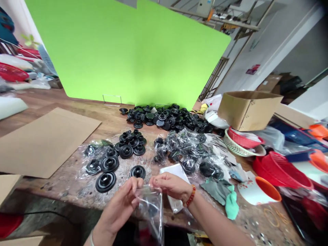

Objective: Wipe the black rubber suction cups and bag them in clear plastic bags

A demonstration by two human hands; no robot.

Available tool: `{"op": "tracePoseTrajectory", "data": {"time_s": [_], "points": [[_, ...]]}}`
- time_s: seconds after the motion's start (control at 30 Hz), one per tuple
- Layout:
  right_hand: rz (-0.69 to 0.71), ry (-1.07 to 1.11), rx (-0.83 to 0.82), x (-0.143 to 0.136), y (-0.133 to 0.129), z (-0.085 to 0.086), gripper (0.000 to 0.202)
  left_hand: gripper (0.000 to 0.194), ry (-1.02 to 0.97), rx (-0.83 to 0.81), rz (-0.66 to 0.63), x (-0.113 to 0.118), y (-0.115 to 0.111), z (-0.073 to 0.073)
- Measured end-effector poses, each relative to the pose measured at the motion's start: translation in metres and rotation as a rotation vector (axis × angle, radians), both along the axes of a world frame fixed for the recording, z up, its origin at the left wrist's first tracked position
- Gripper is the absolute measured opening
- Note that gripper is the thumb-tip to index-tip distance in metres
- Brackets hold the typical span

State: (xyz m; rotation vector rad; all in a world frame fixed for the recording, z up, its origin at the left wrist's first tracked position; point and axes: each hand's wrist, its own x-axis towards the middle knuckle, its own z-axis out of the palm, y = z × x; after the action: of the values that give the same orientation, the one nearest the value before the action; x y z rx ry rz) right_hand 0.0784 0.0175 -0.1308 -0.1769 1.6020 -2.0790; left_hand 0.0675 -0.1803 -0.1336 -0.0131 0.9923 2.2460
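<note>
At the near edge of the desk (64, 184), you are holding a small clear plastic bag (151, 205) up by its top edge. Your left hand (123, 205) is pinching the bag's left corner between thumb and fingers, and your right hand (170, 186), with a red bead bracelet (191, 196) at the wrist, is pinching the right corner. A dark part is showing dimly inside the bag. Just beyond your hands, loose black rubber parts (123, 153) are lying on clear plastic, with already bagged parts (189, 150) to the right and a bigger black pile (166, 118) sitting farther back by the green board (128, 51).
</note>
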Motion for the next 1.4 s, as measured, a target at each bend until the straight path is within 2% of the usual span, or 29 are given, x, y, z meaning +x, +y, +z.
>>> {"op": "tracePoseTrajectory", "data": {"time_s": [0.03, 0.1, 0.17, 0.23, 0.37, 0.43, 0.53, 0.57, 0.63, 0.7, 0.73, 0.77, 0.8, 0.9, 0.97, 1.03, 1.17, 1.27, 1.33, 1.4], "points": [[0.071, 0.002, -0.03, -0.002, 0.002, -0.001, 0.046, 0.027, 0.023, 0.032, -0.039, -0.002, -0.005, 0.001], [0.128, 0.033, -0.019, -0.006, 0.005, 0.001, 0.048, 0.026, 0.115, -0.045, -0.067, -0.006, -0.014, 0.003], [0.048, 0.093, 0.05, -0.012, 0.005, 0.007, 0.046, 0.022, 0.232, -0.229, -0.062, -0.01, -0.022, 0.003], [-0.017, 0.172, 0.131, -0.02, 0.004, 0.014, 0.044, 0.021, 0.307, -0.333, -0.038, -0.013, -0.027, 0.004], [0.127, 0.208, 0.263, -0.037, -0.006, 0.018, 0.044, 0.022, 0.297, -0.271, 0.093, -0.017, -0.033, 0.009], [0.053, 0.24, 0.356, -0.046, -0.014, 0.013, 0.044, 0.024, 0.326, -0.317, 0.106, -0.018, -0.036, 0.01], [-0.224, 0.397, 0.504, -0.059, -0.025, 0.002, 0.021, 0.025, 0.423, -0.492, -0.002, -0.021, -0.04, 0.011], [-0.243, 0.469, 0.543, -0.062, -0.028, -0.002, 0.023, 0.025, 0.456, -0.542, -0.031, -0.022, -0.041, 0.011], [-0.099, 0.619, 0.609, -0.067, -0.032, -0.009, 0.042, 0.024, 0.515, -0.604, -0.048, -0.024, -0.045, 0.01], [0.092, 0.751, 0.694, -0.069, -0.033, -0.012, 0.047, 0.019, 0.575, -0.639, -0.035, -0.026, -0.048, 0.008], [0.125, 0.782, 0.733, -0.069, -0.033, -0.011, 0.045, 0.017, 0.605, -0.657, -0.028, -0.026, -0.049, 0.008], [0.085, 0.778, 0.759, -0.069, -0.033, -0.009, 0.041, 0.014, 0.637, -0.678, -0.02, -0.026, -0.05, 0.008], [-0.019, 0.743, 0.766, -0.068, -0.032, -0.005, 0.036, 0.013, 0.676, -0.698, -0.017, -0.026, -0.051, 0.008], [-0.363, 0.473, 0.639, -0.061, -0.031, 0.017, 0.023, 0.011, 0.821, -0.748, -0.046, -0.024, -0.046, 0.011], [-0.455, 0.325, 0.52, -0.054, -0.033, 0.033, 0.026, 0.013, 0.913, -0.761, -0.062, -0.021, -0.038, 0.015], [-0.467, 0.331, 0.485, -0.045, -0.037, 0.043, 0.026, 0.013, 0.963, -0.772, -0.025, -0.019, -0.029, 0.017], [-0.486, 0.391, 0.632, -0.031, -0.039, 0.041, 0.02, 0.008, 0.908, -0.735, 0.193, -0.017, -0.016, 0.013], [-0.42, 0.33, 0.678, -0.027, -0.032, 0.035, 0.021, 0.005, 0.805, -0.703, 0.364, -0.016, -0.011, 0.006], [-0.33, 0.329, 0.685, -0.026, -0.028, 0.033, 0.02, 0.007, 0.702, -0.654, 0.353, -0.014, -0.007, 0.002], [-0.238, 0.349, 0.69, -0.027, -0.025, 0.032, 0.023, 0.012, 0.537, -0.527, 0.251, -0.012, -0.004, 0.0]]}}
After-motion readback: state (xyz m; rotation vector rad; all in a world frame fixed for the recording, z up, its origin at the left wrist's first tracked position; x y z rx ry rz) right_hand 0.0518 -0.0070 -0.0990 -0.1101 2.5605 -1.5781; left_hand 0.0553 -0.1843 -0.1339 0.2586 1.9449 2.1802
